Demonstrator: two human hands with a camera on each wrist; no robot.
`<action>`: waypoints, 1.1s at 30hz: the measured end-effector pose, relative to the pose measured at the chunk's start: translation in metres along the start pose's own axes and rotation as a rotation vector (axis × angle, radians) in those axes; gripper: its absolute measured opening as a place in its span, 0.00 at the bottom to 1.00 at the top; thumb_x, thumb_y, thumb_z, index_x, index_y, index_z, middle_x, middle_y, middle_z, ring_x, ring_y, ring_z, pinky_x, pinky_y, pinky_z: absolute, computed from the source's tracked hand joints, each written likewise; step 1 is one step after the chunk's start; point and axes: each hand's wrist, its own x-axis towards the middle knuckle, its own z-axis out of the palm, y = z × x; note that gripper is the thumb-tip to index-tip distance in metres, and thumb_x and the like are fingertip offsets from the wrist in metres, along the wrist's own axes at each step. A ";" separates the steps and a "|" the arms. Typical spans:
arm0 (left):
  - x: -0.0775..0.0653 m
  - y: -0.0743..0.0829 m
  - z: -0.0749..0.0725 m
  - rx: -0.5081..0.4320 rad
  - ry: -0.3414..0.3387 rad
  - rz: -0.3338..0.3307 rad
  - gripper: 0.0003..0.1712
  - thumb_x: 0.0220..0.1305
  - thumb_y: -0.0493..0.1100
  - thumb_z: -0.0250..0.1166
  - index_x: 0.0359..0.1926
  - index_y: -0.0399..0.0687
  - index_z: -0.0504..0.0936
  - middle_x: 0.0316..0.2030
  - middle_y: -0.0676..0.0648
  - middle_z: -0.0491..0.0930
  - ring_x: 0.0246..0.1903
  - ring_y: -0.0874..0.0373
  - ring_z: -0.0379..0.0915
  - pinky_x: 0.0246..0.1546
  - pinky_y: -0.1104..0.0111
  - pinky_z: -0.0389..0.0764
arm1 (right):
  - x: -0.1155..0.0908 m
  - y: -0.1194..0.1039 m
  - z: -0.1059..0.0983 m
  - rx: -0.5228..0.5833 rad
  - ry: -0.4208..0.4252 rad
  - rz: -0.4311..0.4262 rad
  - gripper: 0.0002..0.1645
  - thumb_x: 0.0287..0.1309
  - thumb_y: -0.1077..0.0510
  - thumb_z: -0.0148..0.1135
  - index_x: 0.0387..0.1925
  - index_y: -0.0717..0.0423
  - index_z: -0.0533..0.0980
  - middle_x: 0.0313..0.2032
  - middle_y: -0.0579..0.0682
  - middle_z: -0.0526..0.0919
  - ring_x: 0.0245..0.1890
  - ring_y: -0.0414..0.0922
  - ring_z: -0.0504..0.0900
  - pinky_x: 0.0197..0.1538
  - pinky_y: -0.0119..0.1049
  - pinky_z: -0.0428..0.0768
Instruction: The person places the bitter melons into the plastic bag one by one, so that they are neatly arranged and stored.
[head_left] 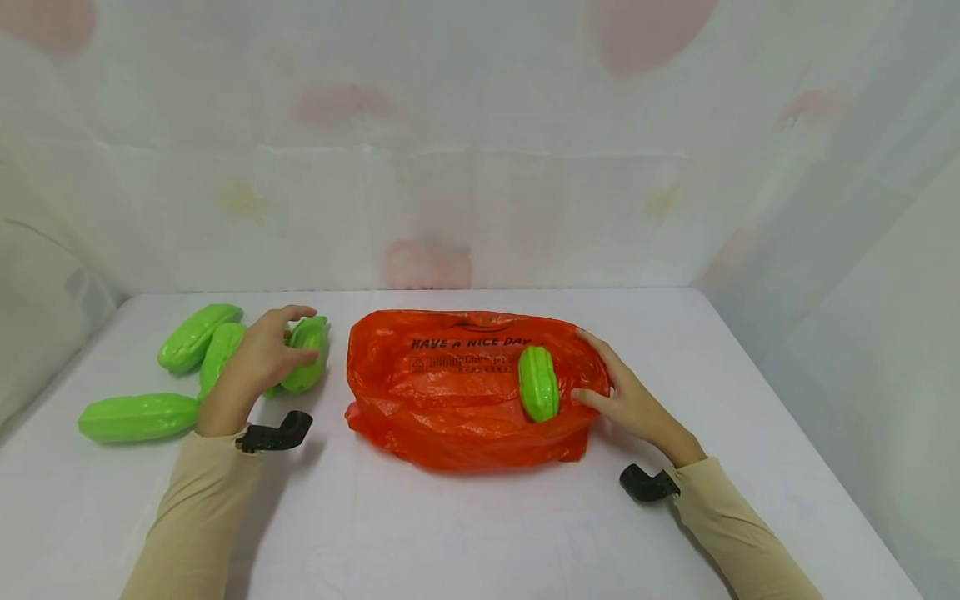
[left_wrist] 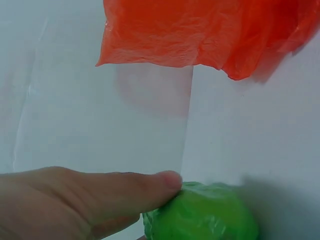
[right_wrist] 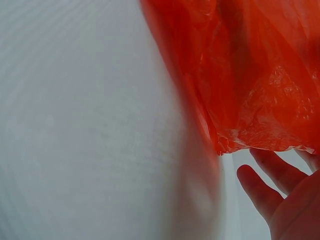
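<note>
My left hand [head_left: 262,346] curves its fingers and thumb around a green ribbed gourd [head_left: 306,375] at the left. Closer up, in the left wrist view, a digit lies against the shiny side of that gourd [left_wrist: 210,215]. A red plastic bag [head_left: 465,446] with black print lies mouth toward me in the middle, and another green gourd [head_left: 538,383] rests inside it. At the bag's right rim, my right hand [head_left: 637,408] has its thumb over the inside and its fingers spread along the outer side. Fingertips [right_wrist: 260,192] reach under the bag's edge in the right wrist view.
Several more green gourds lie left of and behind my left wrist, among them a long one [head_left: 138,418] and one at the back [head_left: 198,337]. A white cloth covers the table [head_left: 465,533]. Pale printed sheets [head_left: 480,200] hang behind and at the sides.
</note>
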 end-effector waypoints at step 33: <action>0.001 0.001 0.003 -0.004 -0.171 0.099 0.35 0.58 0.41 0.71 0.64 0.36 0.69 0.59 0.25 0.69 0.54 0.30 0.71 0.53 0.43 0.76 | 0.000 0.002 0.000 -0.015 0.008 -0.013 0.46 0.64 0.59 0.61 0.77 0.41 0.50 0.77 0.54 0.53 0.74 0.60 0.56 0.66 0.66 0.66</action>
